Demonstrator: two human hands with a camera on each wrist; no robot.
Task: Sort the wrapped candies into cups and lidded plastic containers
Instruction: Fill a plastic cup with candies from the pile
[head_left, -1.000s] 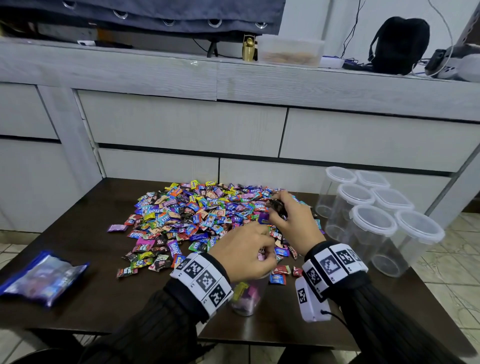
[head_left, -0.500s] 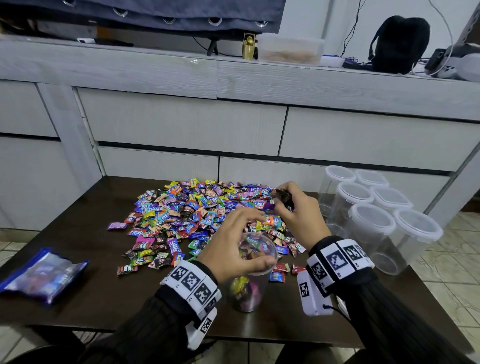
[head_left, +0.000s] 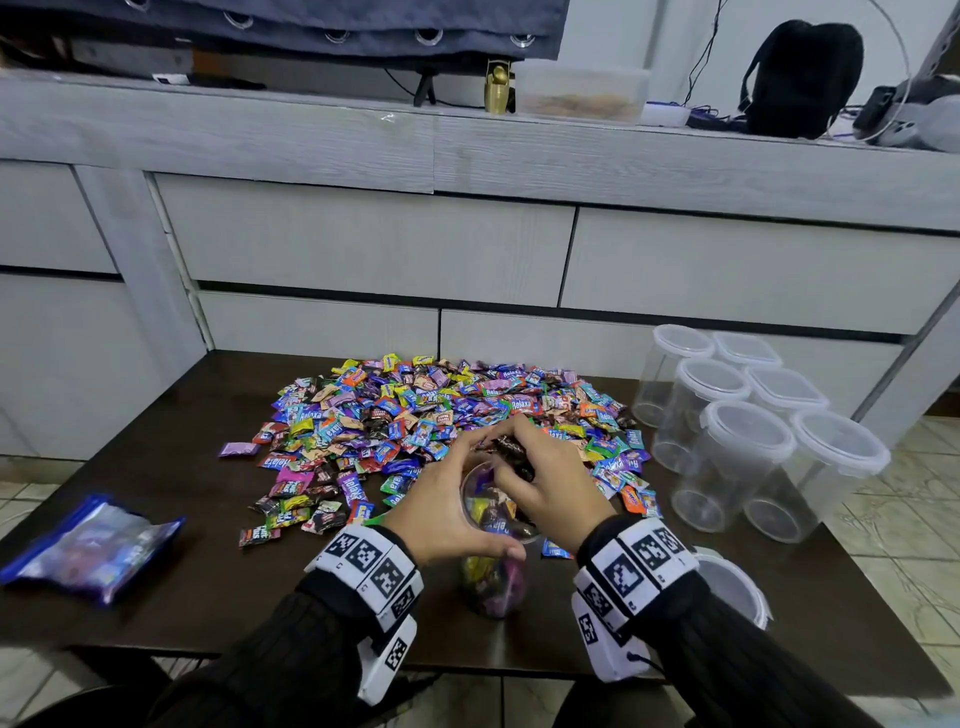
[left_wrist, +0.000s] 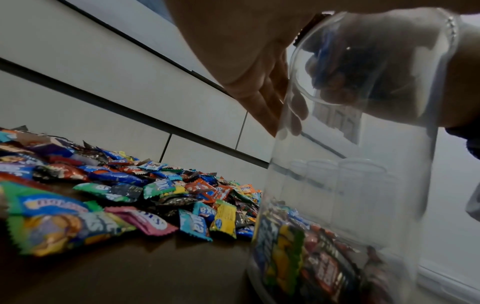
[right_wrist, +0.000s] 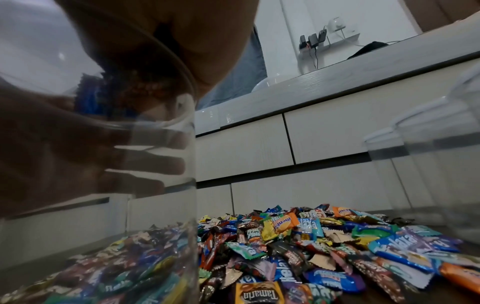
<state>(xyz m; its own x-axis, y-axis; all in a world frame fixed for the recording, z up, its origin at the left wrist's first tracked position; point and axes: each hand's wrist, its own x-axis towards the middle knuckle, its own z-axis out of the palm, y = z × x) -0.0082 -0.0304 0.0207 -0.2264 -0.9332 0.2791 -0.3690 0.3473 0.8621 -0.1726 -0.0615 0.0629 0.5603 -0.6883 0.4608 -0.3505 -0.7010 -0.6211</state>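
Note:
A clear plastic cup (head_left: 493, 577) stands near the table's front edge, partly filled with wrapped candies. My left hand (head_left: 447, 509) wraps around its upper part, fingers curled on the far side. My right hand (head_left: 540, 483) hovers over the cup's mouth, fingers curled round a clump of dark wrapped candies (head_left: 511, 452). In the left wrist view the cup (left_wrist: 350, 164) fills the right side, with candies at its bottom. The right wrist view shows the cup (right_wrist: 103, 164) at left and my left fingers behind its wall. A big pile of mixed candies (head_left: 447, 410) covers the table's middle.
Several empty lidded clear containers (head_left: 743, 431) stand in a cluster at the table's right side. A loose white lid (head_left: 737, 587) lies by my right wrist. A blue candy bag (head_left: 88, 551) lies at the front left. Grey drawers back the dark table (head_left: 182, 597).
My left hand moved from above the cup to grip its side. My right hand carried the dark candies back from the pile to just over the cup's mouth.

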